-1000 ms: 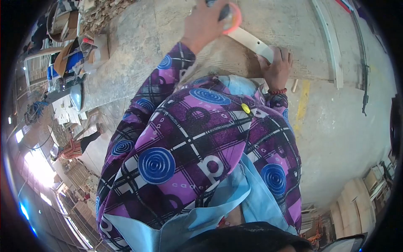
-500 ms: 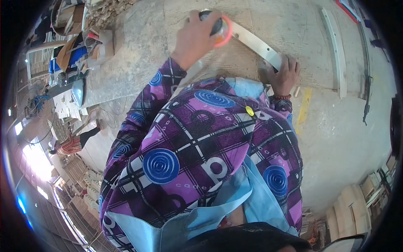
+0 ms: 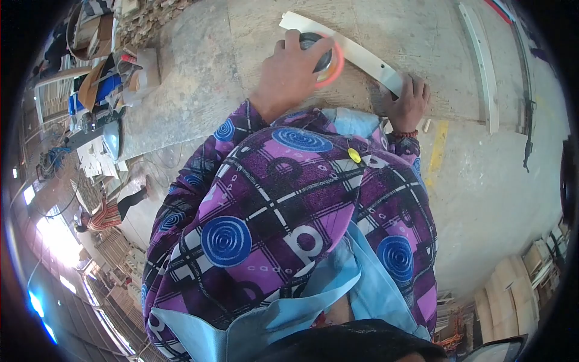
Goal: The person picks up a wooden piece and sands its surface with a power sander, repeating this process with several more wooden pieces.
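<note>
My left hand (image 3: pixel 289 75) is closed around a round black tool (image 3: pixel 319 51) with an orange-pink rim, which rests beside the lower edge of a pale, slightly curved wooden strip (image 3: pixel 356 55). Whether the rim touches the strip is unclear. At the strip's right end, my right hand (image 3: pixel 409 104) grips it with the thumb on the near side and the fingers over the end. A small dark hole shows in the strip near that hand. Both lie on a worn, dusty work surface (image 3: pixel 199 66).
A second long pale strip (image 3: pixel 480 72) lies at the right, beside a dark thin bar (image 3: pixel 529 120). Boxes and blue items (image 3: pixel 108 84) crowd the left. Farther down the left is another person (image 3: pixel 105 216). Curved wooden panels (image 3: pixel 506 301) stand at lower right.
My left hand and the round tool have moved down and slightly right, off the strip's left part, uncovering its left end. My right hand remains at the right end.
</note>
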Motion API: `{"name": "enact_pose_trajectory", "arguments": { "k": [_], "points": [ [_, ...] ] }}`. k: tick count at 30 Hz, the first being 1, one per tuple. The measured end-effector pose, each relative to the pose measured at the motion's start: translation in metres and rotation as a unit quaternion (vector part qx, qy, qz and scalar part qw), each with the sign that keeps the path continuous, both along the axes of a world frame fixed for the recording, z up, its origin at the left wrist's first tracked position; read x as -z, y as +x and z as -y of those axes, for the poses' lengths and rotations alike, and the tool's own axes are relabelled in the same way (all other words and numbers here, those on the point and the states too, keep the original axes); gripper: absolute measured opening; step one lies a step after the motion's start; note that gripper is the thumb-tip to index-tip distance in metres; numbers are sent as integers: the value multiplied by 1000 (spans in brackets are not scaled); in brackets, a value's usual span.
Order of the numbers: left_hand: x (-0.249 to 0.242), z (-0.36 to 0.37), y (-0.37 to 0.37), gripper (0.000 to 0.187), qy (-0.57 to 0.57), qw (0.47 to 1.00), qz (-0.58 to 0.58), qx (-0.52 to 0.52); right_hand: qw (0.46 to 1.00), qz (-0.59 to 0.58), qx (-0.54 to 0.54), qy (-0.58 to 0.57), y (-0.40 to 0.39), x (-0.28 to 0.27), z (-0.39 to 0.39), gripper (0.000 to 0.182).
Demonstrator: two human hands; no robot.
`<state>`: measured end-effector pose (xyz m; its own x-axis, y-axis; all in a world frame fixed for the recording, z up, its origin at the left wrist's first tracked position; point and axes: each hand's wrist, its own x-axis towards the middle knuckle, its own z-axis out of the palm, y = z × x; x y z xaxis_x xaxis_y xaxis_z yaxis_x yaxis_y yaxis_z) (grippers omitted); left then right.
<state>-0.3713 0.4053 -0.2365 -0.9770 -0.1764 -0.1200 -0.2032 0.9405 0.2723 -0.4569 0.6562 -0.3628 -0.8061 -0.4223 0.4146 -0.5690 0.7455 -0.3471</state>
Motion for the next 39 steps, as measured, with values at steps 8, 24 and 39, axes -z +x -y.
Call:
{"name": "enact_pose_trajectory", "arguments": {
  "k": [8, 24, 39],
  "points": [
    [-1, 10, -2, 63, -25, 1000, 0, -2, 1000, 4, -4, -3, -2, 3, -1, 55],
    [-2, 3, -5, 63, -52, 997, -23, 47, 1000, 7, 7, -8, -1, -1, 3, 54],
    [-6, 0, -13, 63, -43, 998, -10, 50, 1000, 15, 14, -13, 0, 0, 2, 54]
  ]
}}
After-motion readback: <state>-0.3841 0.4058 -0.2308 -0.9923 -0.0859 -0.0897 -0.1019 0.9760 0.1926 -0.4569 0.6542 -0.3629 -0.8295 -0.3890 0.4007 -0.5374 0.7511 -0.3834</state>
